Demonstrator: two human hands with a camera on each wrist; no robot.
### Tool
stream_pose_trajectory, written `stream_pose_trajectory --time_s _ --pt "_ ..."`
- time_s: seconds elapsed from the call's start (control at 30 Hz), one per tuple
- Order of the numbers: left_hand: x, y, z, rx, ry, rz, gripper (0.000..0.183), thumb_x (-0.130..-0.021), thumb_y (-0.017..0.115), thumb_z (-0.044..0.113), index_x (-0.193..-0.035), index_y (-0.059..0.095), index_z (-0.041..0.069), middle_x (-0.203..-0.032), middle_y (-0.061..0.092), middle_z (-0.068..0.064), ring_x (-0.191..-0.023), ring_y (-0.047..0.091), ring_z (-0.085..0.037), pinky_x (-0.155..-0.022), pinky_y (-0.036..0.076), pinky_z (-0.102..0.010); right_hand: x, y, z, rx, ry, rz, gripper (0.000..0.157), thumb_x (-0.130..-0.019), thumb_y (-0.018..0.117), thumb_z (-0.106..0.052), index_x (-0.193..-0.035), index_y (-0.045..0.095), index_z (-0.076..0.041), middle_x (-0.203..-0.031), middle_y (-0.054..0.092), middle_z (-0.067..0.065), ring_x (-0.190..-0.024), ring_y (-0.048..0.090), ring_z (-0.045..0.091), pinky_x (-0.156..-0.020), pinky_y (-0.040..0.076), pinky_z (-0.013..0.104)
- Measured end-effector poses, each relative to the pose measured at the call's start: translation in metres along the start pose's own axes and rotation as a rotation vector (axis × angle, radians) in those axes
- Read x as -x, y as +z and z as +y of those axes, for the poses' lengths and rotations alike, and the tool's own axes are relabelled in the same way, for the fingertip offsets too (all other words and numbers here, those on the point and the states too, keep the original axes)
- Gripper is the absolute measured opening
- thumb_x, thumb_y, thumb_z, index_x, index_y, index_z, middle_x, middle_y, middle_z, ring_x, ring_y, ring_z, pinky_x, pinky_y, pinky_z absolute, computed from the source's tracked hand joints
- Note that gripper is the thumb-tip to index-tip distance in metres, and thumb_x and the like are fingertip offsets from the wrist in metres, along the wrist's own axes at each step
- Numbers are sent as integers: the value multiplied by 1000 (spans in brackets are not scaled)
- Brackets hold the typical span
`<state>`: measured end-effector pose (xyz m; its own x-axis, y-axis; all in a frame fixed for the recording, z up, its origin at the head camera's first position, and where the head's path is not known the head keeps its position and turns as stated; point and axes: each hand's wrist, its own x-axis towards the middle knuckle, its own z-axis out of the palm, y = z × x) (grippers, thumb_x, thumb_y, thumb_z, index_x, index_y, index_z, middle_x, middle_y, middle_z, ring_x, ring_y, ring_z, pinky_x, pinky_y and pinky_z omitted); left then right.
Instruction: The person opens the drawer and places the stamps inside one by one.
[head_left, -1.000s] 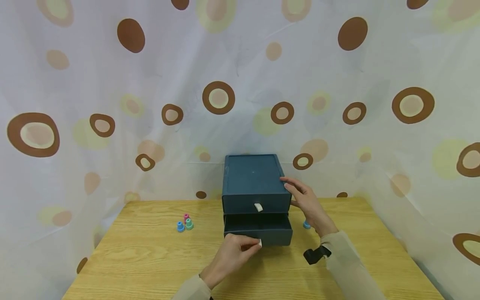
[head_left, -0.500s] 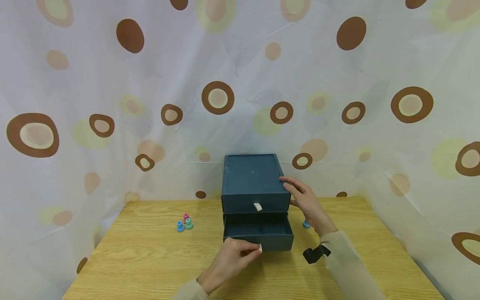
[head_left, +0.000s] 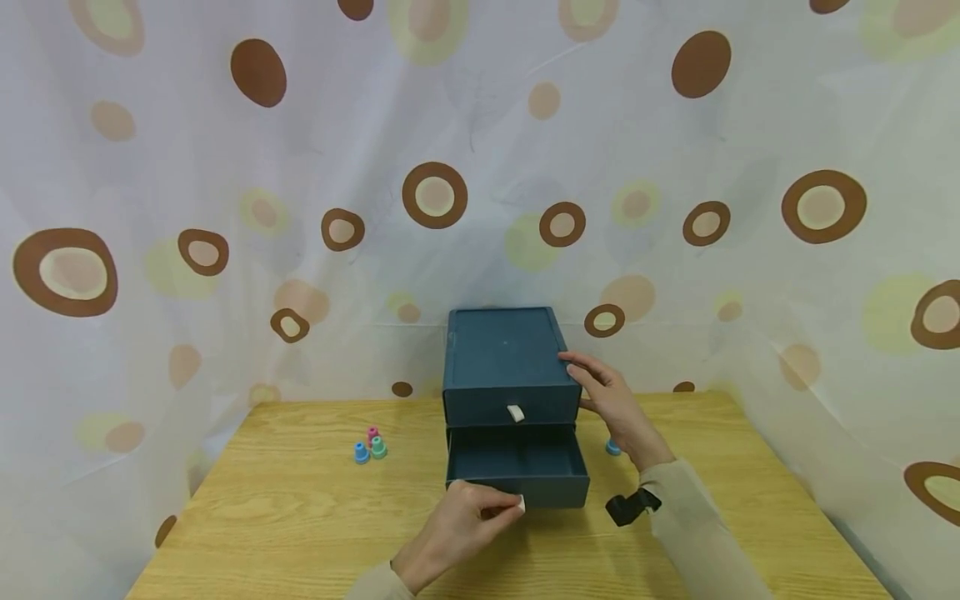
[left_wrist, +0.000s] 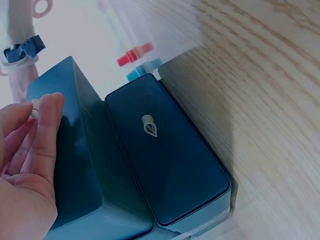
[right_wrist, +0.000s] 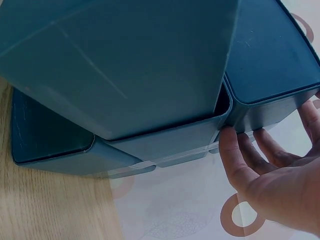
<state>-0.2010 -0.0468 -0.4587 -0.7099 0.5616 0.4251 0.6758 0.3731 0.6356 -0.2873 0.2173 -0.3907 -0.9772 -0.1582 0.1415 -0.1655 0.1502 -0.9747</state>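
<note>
A dark blue two-drawer desktop organizer stands at the back middle of the wooden table. Its lower drawer is pulled well out, and the visible inside looks bare. My left hand pinches the white pull tab on that drawer's front between thumb and fingers. The upper drawer is closed, its own white tab hanging free. At the organizer's right side, my right hand rests its fingers along the top edge and side wall; the right wrist view shows several fingertips against the wall.
Three small cone-shaped pieces, blue, green and pink, stand on the table left of the organizer. Another blue piece is partly hidden behind my right wrist. A patterned curtain hangs close behind the table.
The lower drawer has slid farther out toward me, my left hand moving with its tab. More of the drawer's inside shows. The right hand stays in place on the organizer.
</note>
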Motion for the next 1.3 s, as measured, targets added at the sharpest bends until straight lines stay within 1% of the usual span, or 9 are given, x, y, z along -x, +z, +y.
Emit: stream_pose_trajectory --time_s 0.27,0.57,0.83,0.9,1.0,1.07,1.2,1.3 --pt "3 0 2 -9 -3 -9 17 -94 67 20 -101 79 9 -90 76 5 -73 60 13 -63 50 -8 0 1 -1 4 -3 5 53 -103 47 -43 -147 43 -13 -158 30 11 -148 21 36 -111 28 66" --pt "4 2 4 -28 40 -3 18 -95 66 19 -102 78 8 -92 76 3 -79 62 12 -65 50 -6 0 0 0 7 -12 5 53 -103 47 -43 -147 44 -14 -159 29 10 -148 20 36 -110 29 66" --pt "7 2 6 -55 47 -13 18 -96 65 22 -101 79 11 -90 76 6 -75 60 14 -64 49 -5 -1 1 1 3 -4 4 54 -103 47 -43 -147 44 -14 -158 29 10 -148 20 36 -110 29 65" --pt "8 2 6 -73 50 -16 18 -96 65 22 -101 79 12 -88 75 8 -72 56 16 -63 48 -5 -1 2 2 3 -2 2 54 -103 47 -44 -147 44 -14 -158 30 10 -148 20 35 -111 29 65" --pt "9 1 6 -87 63 -4 16 -96 65 22 -98 78 14 -83 72 11 -67 52 14 -61 46 -5 -1 2 1 4 -2 0 53 -103 47 -44 -148 44 -15 -159 30 9 -148 20 35 -111 30 65" --pt "9 0 6 -86 68 11 16 -96 65 22 -96 78 14 -78 71 10 -63 49 13 -59 46 -6 -1 2 1 4 -4 0 54 -103 47 -44 -148 43 -15 -159 29 9 -148 20 35 -111 30 65" --pt "8 -6 9 -15 79 61 14 -96 65 19 -93 77 12 -75 72 6 -63 54 13 -59 49 -8 -2 1 2 -6 -4 4 54 -103 47 -44 -148 43 -15 -159 28 8 -149 19 34 -111 29 65" --pt "7 -11 10 28 82 116 15 -96 65 18 -94 77 10 -75 72 4 -63 57 11 -58 51 -10 -3 1 2 -4 -4 -2 55 -103 46 -45 -148 43 -14 -160 28 9 -149 19 34 -111 28 66"
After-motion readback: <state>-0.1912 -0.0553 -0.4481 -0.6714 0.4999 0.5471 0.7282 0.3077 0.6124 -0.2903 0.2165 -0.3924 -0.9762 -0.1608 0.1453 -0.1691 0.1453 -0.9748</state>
